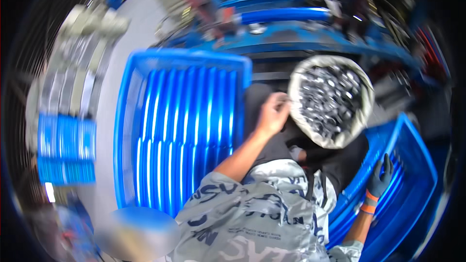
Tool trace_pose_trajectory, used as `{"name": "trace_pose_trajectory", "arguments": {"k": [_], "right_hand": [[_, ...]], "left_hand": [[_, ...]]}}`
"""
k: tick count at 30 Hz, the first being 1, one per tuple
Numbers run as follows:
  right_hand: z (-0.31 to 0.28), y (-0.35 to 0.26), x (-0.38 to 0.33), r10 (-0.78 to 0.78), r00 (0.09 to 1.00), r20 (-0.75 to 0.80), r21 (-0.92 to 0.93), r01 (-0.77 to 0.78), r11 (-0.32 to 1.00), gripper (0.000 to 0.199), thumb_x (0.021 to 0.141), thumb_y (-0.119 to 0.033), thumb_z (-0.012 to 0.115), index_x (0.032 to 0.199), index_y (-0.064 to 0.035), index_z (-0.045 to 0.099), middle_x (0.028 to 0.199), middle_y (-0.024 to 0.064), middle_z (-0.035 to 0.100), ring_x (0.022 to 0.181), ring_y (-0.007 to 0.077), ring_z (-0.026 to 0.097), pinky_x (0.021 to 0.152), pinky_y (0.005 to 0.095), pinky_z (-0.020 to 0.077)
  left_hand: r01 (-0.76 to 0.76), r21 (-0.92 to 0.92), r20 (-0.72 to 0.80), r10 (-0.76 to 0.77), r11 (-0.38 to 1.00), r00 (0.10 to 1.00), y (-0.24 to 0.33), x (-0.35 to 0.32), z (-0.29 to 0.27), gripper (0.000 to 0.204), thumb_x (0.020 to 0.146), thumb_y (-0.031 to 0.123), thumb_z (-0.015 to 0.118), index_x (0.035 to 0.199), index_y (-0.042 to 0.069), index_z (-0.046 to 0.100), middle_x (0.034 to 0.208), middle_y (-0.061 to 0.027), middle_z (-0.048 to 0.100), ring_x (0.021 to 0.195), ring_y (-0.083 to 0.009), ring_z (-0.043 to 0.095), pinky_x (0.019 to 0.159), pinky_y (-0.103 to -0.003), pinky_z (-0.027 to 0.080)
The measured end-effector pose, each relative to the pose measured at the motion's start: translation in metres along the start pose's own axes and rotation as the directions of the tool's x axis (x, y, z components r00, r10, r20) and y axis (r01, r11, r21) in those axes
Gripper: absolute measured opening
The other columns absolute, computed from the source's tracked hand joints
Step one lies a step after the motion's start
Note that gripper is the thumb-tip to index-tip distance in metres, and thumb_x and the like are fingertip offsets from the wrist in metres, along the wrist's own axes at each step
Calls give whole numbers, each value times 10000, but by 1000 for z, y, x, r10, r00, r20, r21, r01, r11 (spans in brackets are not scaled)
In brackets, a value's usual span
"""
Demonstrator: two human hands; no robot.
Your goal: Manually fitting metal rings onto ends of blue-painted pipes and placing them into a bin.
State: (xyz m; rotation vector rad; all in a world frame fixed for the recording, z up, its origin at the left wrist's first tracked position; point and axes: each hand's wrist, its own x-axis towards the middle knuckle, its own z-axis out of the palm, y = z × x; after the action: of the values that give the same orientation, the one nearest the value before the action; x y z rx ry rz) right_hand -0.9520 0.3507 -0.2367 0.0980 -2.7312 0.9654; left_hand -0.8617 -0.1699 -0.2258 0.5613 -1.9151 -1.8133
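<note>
My bare left hand [274, 113] is beside the rim of a round, cloth-lined container [297, 127]. Its fingers are curled together; what they hold, if anything, is too small and blurred to make out. Many small shiny metal pieces [332, 99] fill the container. My right hand [381, 177], in a dark grey glove with an orange cuff, reaches over the blue crate at the right [421, 151]. Its fingers are stretched out above the blue tubes [395, 180] inside, and I see nothing held in them.
A large blue crate [125, 116] at my left holds rows of shiny blue tubes [187, 131]. Ahead, a blue tube [286, 15] lies across a blue machine bench [296, 39]. Blue bundles [66, 138] stand at the far left beyond the grey floor [109, 92].
</note>
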Motion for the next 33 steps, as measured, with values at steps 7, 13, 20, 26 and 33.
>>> {"name": "trace_pose_trajectory", "arguments": {"k": [7, 13, 20, 26, 33], "right_hand": [[148, -75, 85, -546, 823, 156, -115, 564, 818, 578, 1030, -257, 853, 1573, -106, 727, 1612, 175, 698, 1572, 429, 565, 1317, 551, 442], [295, -66, 88, -387, 760, 522, -318, 595, 738, 828, 1012, -616, 768, 1708, -209, 582, 1779, 191, 513, 1687, 485, 373, 1353, 700, 313], [319, -13, 125, -372, 706, 602, -514, 700, 496, 592, 1014, -655, 706, 1419, -224, 734, 1315, 158, 732, 1198, 452, 725, 963, 619, 575], [295, 20, 139, -503, 635, 586, -399, 766, 504, 483, 987, -650, 735, 1190, -217, 803, 1123, 171, 771, 978, 426, 773, 757, 585, 599], [314, -64, 132, -215, 637, 740, -466, 716, 519, 351, 1074, -500, 667, 1148, -245, 897, 1233, 148, 825, 1111, 391, 812, 886, 586, 615]], "left_hand": [[104, 798, -388, 375, 593, 842, 33, -52, -260, 406, 998, 143, 858, 1372, 19, 760, 1442, -220, 756, 1420, -401, 690, 1248, -500, 518], [795, 604, -741, 399, 47, 540, 87, -260, -557, 677, 859, 106, 709, 1528, 7, 691, 1548, -297, 696, 1474, -498, 636, 1293, -559, 488], [885, 405, -838, -481, -229, 259, 147, -314, -597, 839, 775, 248, 927, 1578, 115, 721, 1637, -209, 687, 1536, -419, 638, 1255, -546, 542], [804, 582, -738, -494, -120, 460, 151, -295, -595, 960, 703, 353, 985, 1569, 45, 708, 1607, -241, 701, 1471, -438, 680, 1217, -534, 565], [397, 740, -489, 30, 543, 872, 167, -199, -557, 894, 826, 207, 904, 1602, -95, 580, 1450, -269, 724, 1342, -379, 713, 1174, -468, 558]]}}
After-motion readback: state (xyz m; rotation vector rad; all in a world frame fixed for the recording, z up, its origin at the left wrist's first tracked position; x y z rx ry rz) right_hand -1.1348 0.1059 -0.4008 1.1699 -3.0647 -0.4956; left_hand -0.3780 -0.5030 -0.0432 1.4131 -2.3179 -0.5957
